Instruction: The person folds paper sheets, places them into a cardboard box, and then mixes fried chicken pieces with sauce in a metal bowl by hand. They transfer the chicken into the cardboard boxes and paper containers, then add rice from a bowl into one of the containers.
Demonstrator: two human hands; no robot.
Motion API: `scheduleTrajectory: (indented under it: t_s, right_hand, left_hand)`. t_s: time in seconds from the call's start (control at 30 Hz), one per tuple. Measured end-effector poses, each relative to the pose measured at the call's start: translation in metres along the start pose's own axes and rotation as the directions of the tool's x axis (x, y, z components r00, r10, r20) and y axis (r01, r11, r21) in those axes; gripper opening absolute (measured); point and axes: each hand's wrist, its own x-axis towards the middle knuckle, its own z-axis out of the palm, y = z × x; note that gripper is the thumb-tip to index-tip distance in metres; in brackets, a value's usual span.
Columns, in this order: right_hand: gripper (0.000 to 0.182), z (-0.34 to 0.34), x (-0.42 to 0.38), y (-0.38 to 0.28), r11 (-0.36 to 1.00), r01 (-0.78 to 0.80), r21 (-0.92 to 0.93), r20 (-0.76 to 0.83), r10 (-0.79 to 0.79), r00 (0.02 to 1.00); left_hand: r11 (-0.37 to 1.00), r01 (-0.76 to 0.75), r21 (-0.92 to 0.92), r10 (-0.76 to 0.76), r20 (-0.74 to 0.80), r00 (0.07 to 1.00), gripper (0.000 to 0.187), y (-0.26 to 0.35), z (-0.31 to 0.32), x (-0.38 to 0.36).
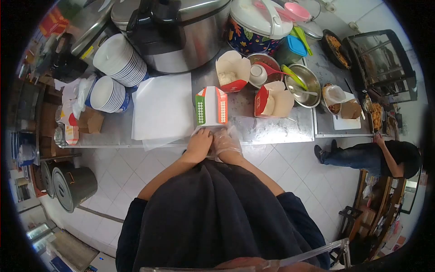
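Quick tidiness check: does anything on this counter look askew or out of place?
Yes, the white paper sheets: their edges aren't squared up, and a thin bottom corner sticks out past the steel counter's front edge.

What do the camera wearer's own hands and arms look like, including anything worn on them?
The left hand looks bare. The right hand wears a loose, crinkled, see-through plastic glove. The dark left sleeve and matching right sleeve end around the elbows, leaving the forearms uncovered.
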Motion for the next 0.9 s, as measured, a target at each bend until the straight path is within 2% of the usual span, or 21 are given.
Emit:
scheduleTrajectory:
  t_s: [0.03, 0.07, 0.13, 0.2, 0.23, 0.27, 0.3, 0.33, 0.4, 0.47, 0.5, 0.53, 0.57, 0.6, 0.63, 0.67, 0.7, 0.73, 0.77, 0.8, 0.9]
  right_hand:
    - [0.026, 0.004, 0.001, 0.004, 1.000, -0.008, -0.003, -0.008, 0.008, 1.000]
    - [0.026, 0.011, 0.003, 0.011, 0.992, -0.004, 0.129, 0.106, -0.009, 0.994]
    - [0.025, -0.006, -0.003, 0.011, 0.964, -0.028, 0.263, 0.222, -0.033, 0.974]
    - [0.030, -0.047, -0.018, 0.001, 0.794, -0.250, 0.554, 0.200, 0.165, 0.966]
    - [0.030, -0.037, -0.021, 0.006, 0.789, -0.261, 0.556, 0.201, 0.177, 0.963]
    - [0.036, -0.017, -0.026, 0.015, 0.942, -0.027, 0.335, -0.129, 0.075, 0.989]
    - [0.042, -0.001, -0.028, 0.020, 0.990, 0.140, 0.018, -0.403, -0.121, 0.907]
    - [0.042, 0.010, -0.028, 0.021, 0.991, 0.132, 0.014, -0.402, -0.115, 0.908]
    - [0.053, 0.031, -0.030, 0.018, 0.904, 0.073, 0.421, -0.545, 0.188, 0.817]
    - [0.058, 0.046, -0.031, 0.020, 0.825, 0.072, 0.560, -0.502, 0.269, 0.822]
    - [0.063, 0.053, -0.032, 0.021, 0.727, 0.085, 0.681, -0.457, 0.331, 0.826]
    - [0.063, 0.064, -0.031, 0.022, 0.727, 0.072, 0.683, -0.456, 0.347, 0.820]
    - [0.060, 0.074, -0.029, 0.021, 0.600, 0.051, 0.798, -0.369, 0.421, 0.829]
    - [0.057, 0.080, -0.028, 0.021, 0.457, 0.033, 0.889, -0.277, 0.480, 0.832]
    - [0.057, 0.075, -0.030, 0.020, 0.458, 0.029, 0.888, -0.286, 0.502, 0.816]
    - [0.055, 0.071, -0.036, 0.018, 0.298, 0.062, 0.952, -0.223, 0.543, 0.809]
    - [0.052, 0.062, -0.042, 0.017, 0.132, 0.103, 0.986, -0.161, 0.575, 0.802]
    - [0.052, 0.043, -0.051, 0.012, 0.139, 0.114, 0.984, -0.175, 0.609, 0.774]
    - [0.051, 0.016, -0.062, 0.005, 0.064, 0.080, 0.995, -0.102, 0.652, 0.751]
    - [0.051, 0.000, -0.072, 0.003, -0.013, 0.055, 0.998, -0.031, 0.690, 0.723]
    - [0.050, -0.009, -0.120, 0.018, 0.139, 0.109, 0.984, -0.177, 0.806, 0.564]
  left_hand:
    - [1.000, -0.021, -0.022, 0.022, 0.050, 0.999, 0.023, -0.002, -0.004, -0.001]
    - [0.999, -0.031, -0.021, 0.032, 0.045, 0.998, 0.023, -0.002, -0.007, -0.003]
    - [0.974, -0.043, -0.221, 0.019, -0.109, 0.994, 0.028, 0.000, -0.012, -0.015]
    - [0.981, 0.006, -0.193, -0.034, -0.142, 0.989, 0.037, 0.003, -0.019, -0.025]
    - [0.985, 0.062, -0.163, -0.093, -0.189, 0.978, 0.046, 0.003, -0.022, -0.027]
    - [0.984, 0.052, -0.168, -0.083, -0.187, 0.979, 0.046, 0.000, -0.016, -0.029]
    - [0.966, 0.099, -0.241, -0.145, -0.183, 0.972, 0.054, -0.004, -0.005, -0.030]
    - [0.939, 0.146, -0.312, -0.207, -0.174, 0.963, 0.063, -0.009, 0.005, -0.030]
    - [0.905, 0.116, -0.409, -0.210, -0.192, 0.959, 0.067, -0.018, 0.022, -0.028]
    - [0.862, 0.082, -0.500, -0.209, -0.205, 0.956, 0.070, -0.025, 0.035, -0.028]
    - [0.778, 0.012, -0.628, -0.196, -0.225, 0.954, 0.071, -0.027, 0.039, -0.026]
    - [0.671, -0.060, -0.739, -0.186, -0.246, 0.951, 0.071, -0.027, 0.037, -0.024]
    - [0.668, -0.070, -0.741, -0.168, -0.241, 0.956, 0.071, -0.024, 0.035, -0.022]
    - [0.531, -0.057, -0.845, -0.235, -0.212, 0.948, 0.071, -0.018, 0.027, -0.020]
    - [0.380, -0.049, -0.924, -0.292, -0.170, 0.941, 0.072, -0.013, 0.022, -0.017]
    - [0.379, -0.062, -0.923, -0.258, -0.170, 0.951, 0.072, -0.013, 0.022, -0.013]
    - [0.219, -0.070, -0.973, -0.274, -0.130, 0.953, 0.071, -0.010, 0.024, -0.010]
    - [0.052, -0.072, -0.996, -0.277, -0.083, 0.957, 0.070, -0.005, 0.025, -0.006]
    - [0.047, -0.078, -0.996, -0.226, -0.087, 0.970, 0.070, 0.004, 0.023, -0.002]
    - [-0.075, -0.040, -0.996, -0.205, -0.024, 0.978, 0.068, 0.016, 0.016, 0.000]
    - [-0.392, 0.109, -0.913, -0.021, 0.127, 0.992, 0.064, 0.074, -0.012, 0.029]
